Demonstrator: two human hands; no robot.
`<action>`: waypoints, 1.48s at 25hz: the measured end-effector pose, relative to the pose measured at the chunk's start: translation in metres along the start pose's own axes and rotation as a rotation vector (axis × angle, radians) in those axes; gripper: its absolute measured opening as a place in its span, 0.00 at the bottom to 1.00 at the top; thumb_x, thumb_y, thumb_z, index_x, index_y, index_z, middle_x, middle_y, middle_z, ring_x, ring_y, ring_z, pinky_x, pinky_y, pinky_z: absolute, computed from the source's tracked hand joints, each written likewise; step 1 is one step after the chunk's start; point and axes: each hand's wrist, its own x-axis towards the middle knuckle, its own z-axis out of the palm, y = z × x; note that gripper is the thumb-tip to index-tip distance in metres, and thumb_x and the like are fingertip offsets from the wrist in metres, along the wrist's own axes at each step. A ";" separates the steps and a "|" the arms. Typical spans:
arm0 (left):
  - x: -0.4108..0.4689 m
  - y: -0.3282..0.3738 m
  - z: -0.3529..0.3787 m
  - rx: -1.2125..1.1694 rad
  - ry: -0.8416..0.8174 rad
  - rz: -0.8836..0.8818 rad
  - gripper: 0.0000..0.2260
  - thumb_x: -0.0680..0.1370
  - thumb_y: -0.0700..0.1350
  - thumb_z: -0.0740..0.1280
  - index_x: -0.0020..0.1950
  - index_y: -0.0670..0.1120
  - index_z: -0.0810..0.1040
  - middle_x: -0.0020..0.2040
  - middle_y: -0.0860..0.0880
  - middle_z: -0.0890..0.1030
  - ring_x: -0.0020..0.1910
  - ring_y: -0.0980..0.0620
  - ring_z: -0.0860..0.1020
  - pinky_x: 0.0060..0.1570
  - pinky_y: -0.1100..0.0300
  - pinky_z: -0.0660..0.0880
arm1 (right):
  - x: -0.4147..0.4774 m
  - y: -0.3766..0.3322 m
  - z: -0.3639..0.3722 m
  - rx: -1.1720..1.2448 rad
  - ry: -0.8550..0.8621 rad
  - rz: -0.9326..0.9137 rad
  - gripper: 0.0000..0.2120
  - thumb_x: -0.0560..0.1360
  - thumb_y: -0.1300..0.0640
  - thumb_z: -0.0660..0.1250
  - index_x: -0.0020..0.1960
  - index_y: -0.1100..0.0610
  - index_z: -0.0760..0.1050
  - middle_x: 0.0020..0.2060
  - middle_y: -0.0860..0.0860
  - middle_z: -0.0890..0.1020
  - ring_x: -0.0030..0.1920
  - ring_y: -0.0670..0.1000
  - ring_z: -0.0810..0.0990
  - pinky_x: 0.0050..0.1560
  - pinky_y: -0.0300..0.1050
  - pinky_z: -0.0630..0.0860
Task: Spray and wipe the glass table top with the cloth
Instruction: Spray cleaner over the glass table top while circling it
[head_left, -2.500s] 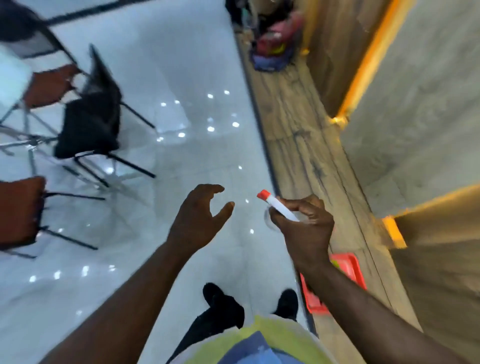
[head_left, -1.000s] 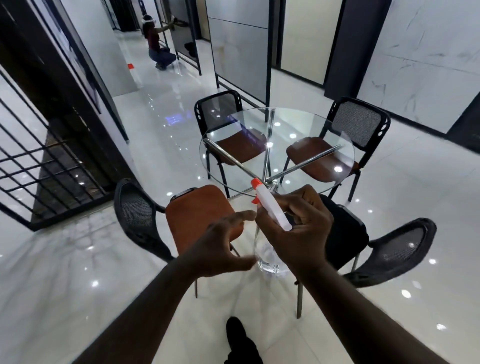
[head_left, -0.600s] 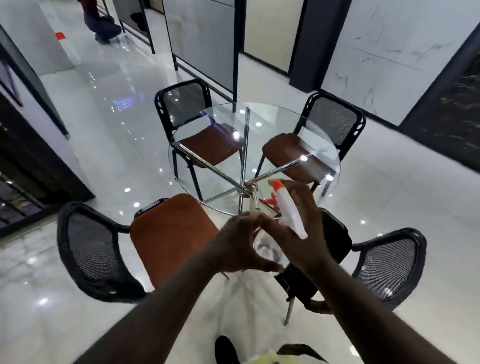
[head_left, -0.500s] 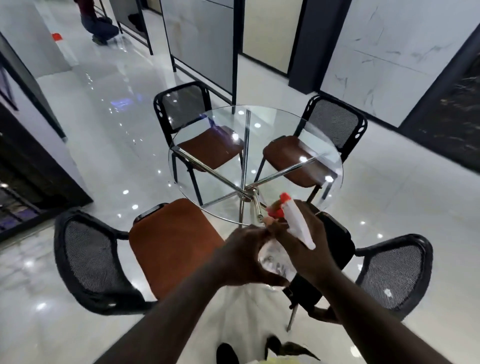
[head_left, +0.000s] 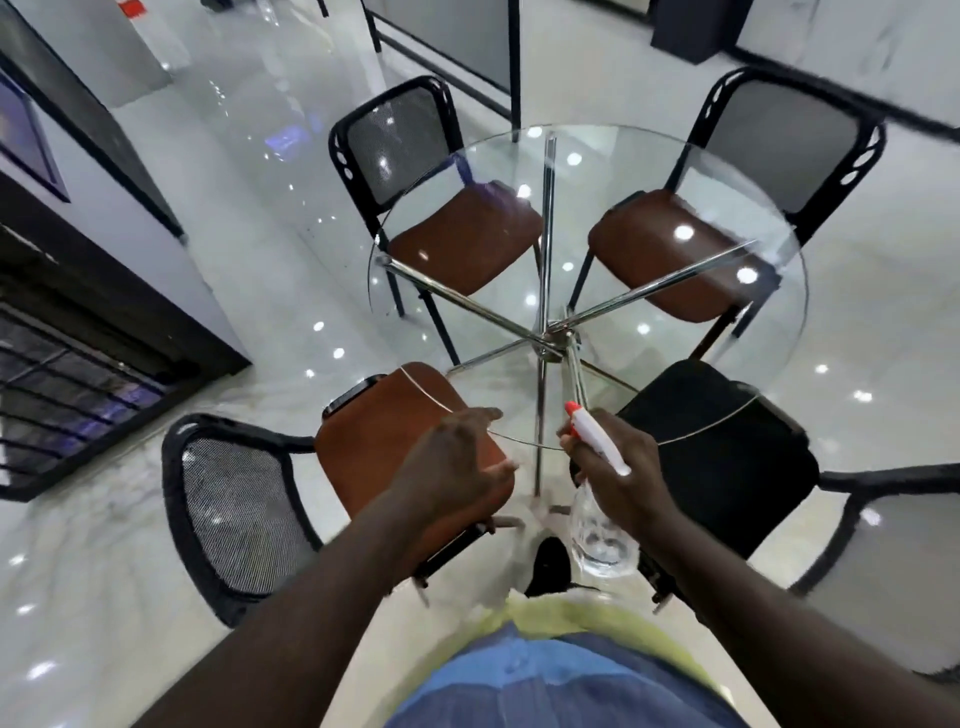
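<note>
- gripping the clear spray bottle (head_left: 597, 483) in your right hand (head_left: 621, 467), fingers wrapped round its neck, you aim its orange nozzle (head_left: 571, 410) at the round glass table top (head_left: 701, 171) just ahead.
- your left hand (head_left: 457, 462) hovers empty, fingers loosely spread, at the near rim.
- no cloth shows.

An office lobby or showroom seems to be showing here: glossy marble floor (head_left: 234, 218) reflecting ceiling lights, a round glass table (head_left: 675, 171) sitting among mesh-backed chairs (head_left: 400, 140), dark-framed partition panels (head_left: 441, 31) standing behind.
</note>
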 end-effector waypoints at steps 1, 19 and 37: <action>0.010 -0.008 0.004 0.032 -0.040 -0.014 0.34 0.76 0.58 0.74 0.78 0.48 0.69 0.77 0.49 0.72 0.76 0.49 0.71 0.72 0.57 0.68 | 0.006 0.009 0.002 -0.030 -0.031 0.033 0.02 0.77 0.56 0.72 0.47 0.53 0.84 0.38 0.49 0.85 0.36 0.52 0.84 0.39 0.63 0.83; 0.110 -0.085 0.079 0.345 -0.641 -0.118 0.54 0.77 0.59 0.73 0.84 0.42 0.36 0.84 0.43 0.33 0.84 0.44 0.38 0.83 0.45 0.46 | 0.043 0.083 -0.010 -0.359 -0.227 0.268 0.04 0.73 0.47 0.64 0.43 0.46 0.73 0.37 0.47 0.79 0.37 0.56 0.82 0.38 0.63 0.81; 0.119 -0.081 0.066 0.420 -0.818 -0.137 0.52 0.79 0.59 0.71 0.83 0.44 0.34 0.83 0.46 0.30 0.84 0.46 0.38 0.79 0.31 0.50 | 0.084 0.064 0.028 -0.311 -0.324 0.201 0.03 0.71 0.51 0.67 0.41 0.44 0.73 0.36 0.46 0.78 0.36 0.52 0.78 0.39 0.59 0.79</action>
